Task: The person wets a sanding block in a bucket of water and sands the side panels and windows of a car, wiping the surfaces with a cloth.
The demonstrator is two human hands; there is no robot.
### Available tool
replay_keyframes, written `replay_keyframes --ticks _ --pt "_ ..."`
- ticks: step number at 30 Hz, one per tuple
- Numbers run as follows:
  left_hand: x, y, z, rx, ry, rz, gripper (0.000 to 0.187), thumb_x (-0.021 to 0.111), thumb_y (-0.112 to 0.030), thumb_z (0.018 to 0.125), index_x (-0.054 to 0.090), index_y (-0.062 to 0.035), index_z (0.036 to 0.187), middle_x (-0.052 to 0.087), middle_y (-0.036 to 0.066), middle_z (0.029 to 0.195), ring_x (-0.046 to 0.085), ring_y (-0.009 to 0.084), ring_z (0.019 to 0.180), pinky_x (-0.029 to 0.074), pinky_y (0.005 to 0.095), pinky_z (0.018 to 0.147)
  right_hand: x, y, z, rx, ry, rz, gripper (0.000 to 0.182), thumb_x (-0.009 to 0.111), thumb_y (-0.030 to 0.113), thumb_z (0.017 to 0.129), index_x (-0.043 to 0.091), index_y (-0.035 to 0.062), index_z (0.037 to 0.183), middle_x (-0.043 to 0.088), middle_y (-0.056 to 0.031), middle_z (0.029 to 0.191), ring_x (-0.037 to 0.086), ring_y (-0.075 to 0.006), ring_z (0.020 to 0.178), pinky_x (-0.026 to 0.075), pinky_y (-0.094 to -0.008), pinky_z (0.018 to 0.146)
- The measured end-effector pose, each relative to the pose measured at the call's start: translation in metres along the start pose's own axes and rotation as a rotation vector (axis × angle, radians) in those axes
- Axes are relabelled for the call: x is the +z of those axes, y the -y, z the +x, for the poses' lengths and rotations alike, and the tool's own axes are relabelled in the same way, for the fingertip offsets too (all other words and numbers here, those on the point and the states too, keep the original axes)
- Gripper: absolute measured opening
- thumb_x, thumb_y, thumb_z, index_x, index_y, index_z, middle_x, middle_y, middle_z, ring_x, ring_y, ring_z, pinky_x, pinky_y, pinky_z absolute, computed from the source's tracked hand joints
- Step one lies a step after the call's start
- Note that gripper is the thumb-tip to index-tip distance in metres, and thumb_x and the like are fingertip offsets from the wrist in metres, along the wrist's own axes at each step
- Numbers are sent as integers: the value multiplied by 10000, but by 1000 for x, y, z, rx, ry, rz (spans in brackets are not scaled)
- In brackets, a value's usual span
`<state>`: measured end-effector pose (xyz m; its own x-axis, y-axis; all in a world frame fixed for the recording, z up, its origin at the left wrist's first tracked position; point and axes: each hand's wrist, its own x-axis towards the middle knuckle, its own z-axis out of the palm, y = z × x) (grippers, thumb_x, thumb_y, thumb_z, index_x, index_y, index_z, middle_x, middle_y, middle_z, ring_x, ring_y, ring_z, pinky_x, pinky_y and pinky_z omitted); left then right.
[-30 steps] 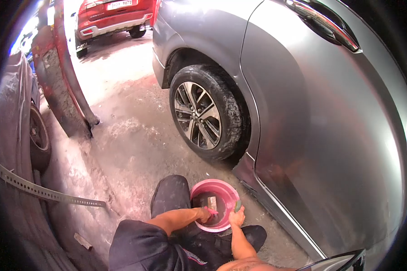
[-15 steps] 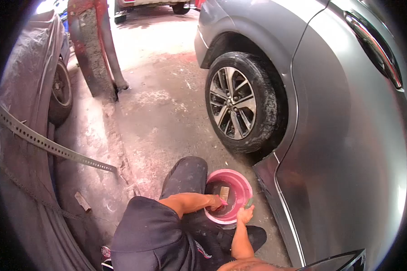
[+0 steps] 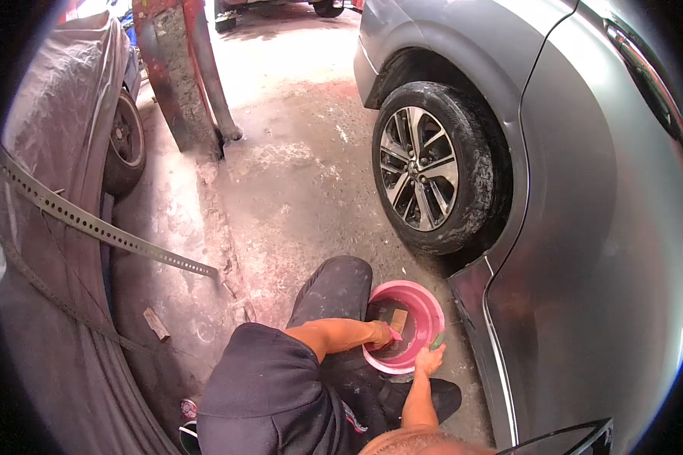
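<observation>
A pink tub [image 3: 431, 303] with dark liquid stands on the floor between the person's legs, and a tan block [image 3: 399, 320] shows inside it. My left hand [image 3: 381, 334] reaches in over the tub's left side, its fingers closed on a bright pink piece [image 3: 395, 334]. At the tub's right rim is my right hand [image 3: 429, 359], closed around a small green object [image 3: 437, 341].
A grey car [image 3: 584, 227] with its wheel [image 3: 419, 168] fills the right side. At left are a covered vehicle [image 3: 68, 91], a perforated metal strip [image 3: 129, 241], a red post [image 3: 176, 83] and a small wood piece [image 3: 156, 324] on the floor.
The whole view has shifted, so the tub, car and hands appear farther right. Both hands keep nearly the same places at the tub.
</observation>
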<state>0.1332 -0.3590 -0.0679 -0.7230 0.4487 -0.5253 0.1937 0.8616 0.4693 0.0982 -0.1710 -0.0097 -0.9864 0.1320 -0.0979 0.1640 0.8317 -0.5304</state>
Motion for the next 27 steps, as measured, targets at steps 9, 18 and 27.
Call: replay_keyframes --ticks 9,18,27 --pt "12 7 14 -40 46 -2 1012 804 -172 605 347 -337 1491 636 70 1272 622 308 1147 509 423 908 -3 6 -2 0 1 51 536 598 198 800 481 98 1313 646 -305 1059 606 -502 1005 455 -554 900" --pt "69 39 88 5 -106 26 1020 804 -253 602 336 -249 1509 368 56 1537 383 267 1397 308 500 1113 -15 17 -7 52 70 16 536 601 265 857 472 56 1333 623 -302 1143 583 -475 1089 445 -511 953" --pt "57 28 79 -65 -3 88 978 791 -252 598 386 -206 1487 367 70 1535 379 274 1397 299 494 1109 -11 13 -4 69 60 20 531 614 255 838 484 78 1322 640 -288 1110 596 -480 1055 454 -517 930"
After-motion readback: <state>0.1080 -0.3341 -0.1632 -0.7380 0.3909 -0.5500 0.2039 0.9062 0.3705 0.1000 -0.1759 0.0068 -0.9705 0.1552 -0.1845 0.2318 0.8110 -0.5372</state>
